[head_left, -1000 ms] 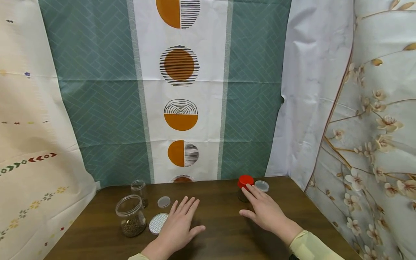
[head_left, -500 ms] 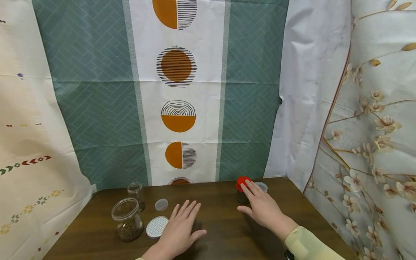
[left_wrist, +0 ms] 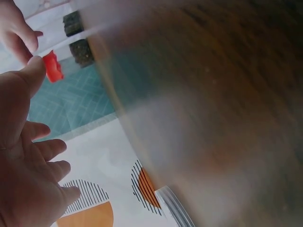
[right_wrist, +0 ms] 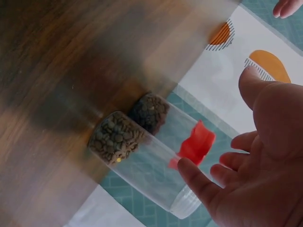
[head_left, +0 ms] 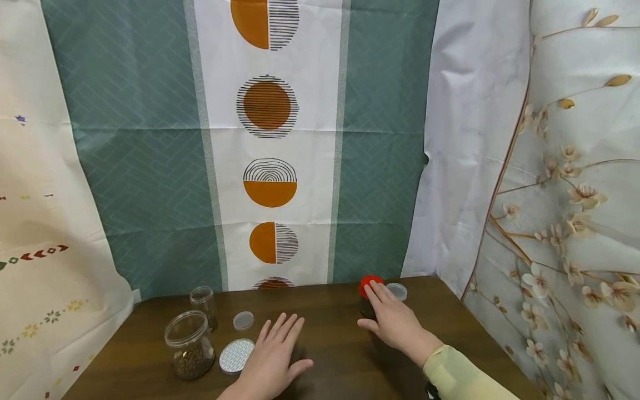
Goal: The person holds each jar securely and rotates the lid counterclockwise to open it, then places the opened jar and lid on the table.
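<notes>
My left hand [head_left: 272, 355] hovers over the table, fingers straight and thumb spread, with nothing in it. Beside it lies a round lid with a white printed liner [head_left: 237, 356]. My right hand [head_left: 397, 325] reaches out with straight fingers in front of a clear jar with a red lid [head_left: 371, 284], overlapping it in the head view. In the right wrist view, that jar's red lid [right_wrist: 198, 143] appears behind a taller-looking clear jar of brown pellets [right_wrist: 137, 151] with a translucent lid [right_wrist: 185, 202]. The right hand's palm and fingers show there, holding nothing.
On the left stand a wide lidless jar with brown pellets [head_left: 190, 347] and a narrower lidless jar [head_left: 203, 305]. A small translucent lid [head_left: 243, 320] lies near them on the brown table [head_left: 325, 355]. Patterned cloths [head_left: 385, 139] hang behind and at both sides.
The head view has tilted and turned slightly, so the jars and lids appear lower and further left. Both hands stay nearly in place, still stretched out.
</notes>
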`<control>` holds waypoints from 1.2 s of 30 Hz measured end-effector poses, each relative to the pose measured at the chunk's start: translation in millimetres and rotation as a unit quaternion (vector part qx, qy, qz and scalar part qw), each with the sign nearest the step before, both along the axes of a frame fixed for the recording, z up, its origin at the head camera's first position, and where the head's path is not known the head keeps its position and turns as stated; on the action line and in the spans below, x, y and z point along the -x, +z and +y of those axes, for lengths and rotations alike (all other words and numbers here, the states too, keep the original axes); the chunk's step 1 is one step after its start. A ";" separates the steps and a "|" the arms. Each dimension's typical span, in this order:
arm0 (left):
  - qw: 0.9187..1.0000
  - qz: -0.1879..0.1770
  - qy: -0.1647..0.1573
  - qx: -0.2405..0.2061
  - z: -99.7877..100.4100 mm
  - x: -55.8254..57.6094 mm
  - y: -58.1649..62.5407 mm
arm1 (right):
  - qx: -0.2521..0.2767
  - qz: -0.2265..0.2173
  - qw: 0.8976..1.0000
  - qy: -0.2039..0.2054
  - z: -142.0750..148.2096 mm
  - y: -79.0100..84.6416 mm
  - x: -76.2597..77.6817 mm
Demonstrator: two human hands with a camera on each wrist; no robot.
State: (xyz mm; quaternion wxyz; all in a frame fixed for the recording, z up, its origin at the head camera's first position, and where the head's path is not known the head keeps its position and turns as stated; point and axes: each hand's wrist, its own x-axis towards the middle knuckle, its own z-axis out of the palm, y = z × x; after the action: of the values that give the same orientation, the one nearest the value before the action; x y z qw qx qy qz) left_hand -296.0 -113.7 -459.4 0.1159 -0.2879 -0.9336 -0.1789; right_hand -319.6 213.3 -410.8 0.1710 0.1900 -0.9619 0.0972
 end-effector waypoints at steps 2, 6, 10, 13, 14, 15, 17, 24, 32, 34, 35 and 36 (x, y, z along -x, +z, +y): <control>1.000 0.004 -0.001 -0.004 -0.3 -3.0 -0.6 | -0.005 -0.009 1.000 -0.005 -0.4 -2.6 0.2; 1.000 0.011 0.009 -0.002 -0.6 -3.8 5.5 | -0.023 -0.020 0.999 -0.017 -1.7 -1.4 6.6; 0.999 0.030 0.028 0.003 -0.7 4.7 18.2 | -0.039 -0.010 0.999 -0.017 -3.9 7.8 20.2; 0.999 0.037 0.036 0.008 -1.8 7.1 22.1 | -0.048 -0.006 0.999 -0.013 -5.7 11.2 25.3; 0.999 0.037 0.036 0.010 -2.1 6.8 22.0 | -0.049 -0.007 0.999 -0.013 -6.2 11.3 25.7; 0.999 0.035 0.036 0.012 -2.2 6.1 21.2 | -0.050 -0.010 0.999 -0.015 -6.5 10.9 25.6; 0.999 0.026 0.032 0.013 -2.0 4.0 18.2 | -0.051 -0.018 0.998 -0.021 -6.8 8.7 23.9; 0.999 0.011 0.029 0.017 0.4 -0.9 8.0 | -0.043 -0.042 0.997 -0.039 -8.6 0.3 20.2; 0.999 0.009 0.032 0.015 -2.1 -0.9 8.1 | -0.046 -0.038 0.998 -0.035 -11.5 -0.7 26.3; 0.999 0.012 0.033 0.015 -3.4 -0.9 8.0 | -0.048 -0.038 0.998 -0.029 -13.0 -0.1 27.3; 0.999 0.013 0.033 0.017 -3.9 -1.0 8.0 | -0.049 -0.038 0.998 -0.026 -13.9 0.0 27.8; 0.999 0.014 0.033 0.017 -4.4 -0.8 7.9 | -0.050 -0.037 0.998 -0.022 -14.8 0.3 28.0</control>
State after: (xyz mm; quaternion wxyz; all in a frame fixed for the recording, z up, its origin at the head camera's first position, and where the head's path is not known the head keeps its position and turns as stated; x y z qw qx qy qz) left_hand -295.2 -118.1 -451.5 0.1299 -0.2609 -0.9440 -0.1549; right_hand -347.5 198.5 -410.5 0.1277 0.1730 -0.9752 0.0526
